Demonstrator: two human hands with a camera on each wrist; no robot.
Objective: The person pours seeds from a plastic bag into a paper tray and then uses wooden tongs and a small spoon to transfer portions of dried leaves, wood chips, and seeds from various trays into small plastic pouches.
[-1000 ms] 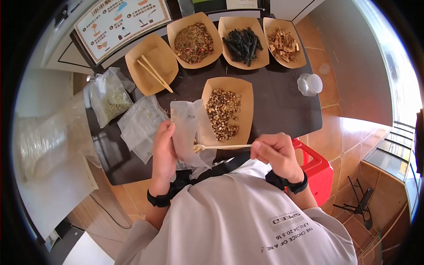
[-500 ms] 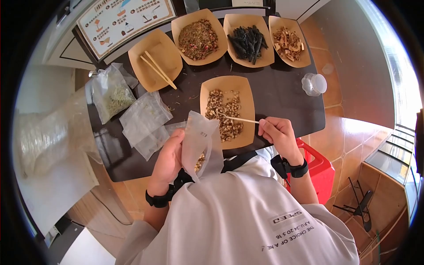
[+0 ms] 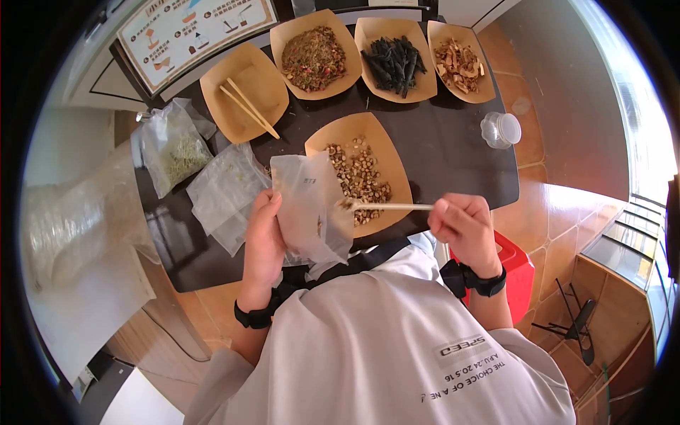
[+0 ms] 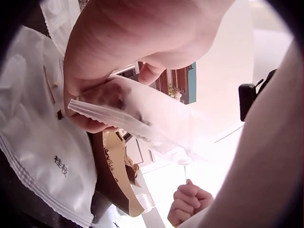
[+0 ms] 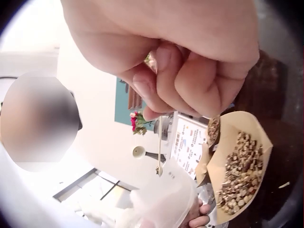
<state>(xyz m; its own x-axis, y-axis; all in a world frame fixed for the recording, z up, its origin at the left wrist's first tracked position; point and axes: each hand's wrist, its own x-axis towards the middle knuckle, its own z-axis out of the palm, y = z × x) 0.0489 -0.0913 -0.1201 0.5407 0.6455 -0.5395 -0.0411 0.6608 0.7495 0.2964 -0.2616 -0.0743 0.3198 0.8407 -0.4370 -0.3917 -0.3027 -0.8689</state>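
My left hand (image 3: 262,244) holds a translucent plastic pouch (image 3: 308,202) by its left side, thumb on the front. Small brown pieces show dimly through the plastic. The thin handle of a small wooden spoon (image 3: 397,206) is pinched in my right hand (image 3: 467,225). Its bowl, carrying a few brown bits, overlaps the pouch's right edge in the head view. Just beyond is a brown paper tray (image 3: 322,134) of chopped, dried brown and cream pieces (image 3: 361,170). The right wrist view shows the spoon (image 5: 160,142) pointing down at the pouch's mouth (image 5: 173,190).
Along the back stand paper trays of mixed herbs (image 3: 315,60), dark dried strips (image 3: 393,64) and pale shavings (image 3: 459,67). Another tray holds wooden tongs (image 3: 248,110). Bags (image 3: 173,152) lie left, a clear jar (image 3: 501,130) right. A red stool (image 3: 520,276) is beside the table.
The spoon went from the pouch into the tray of chopped pieces, then came back to the pouch with some bits on it. The pouch dipped toward me, then rose and moved slightly left.
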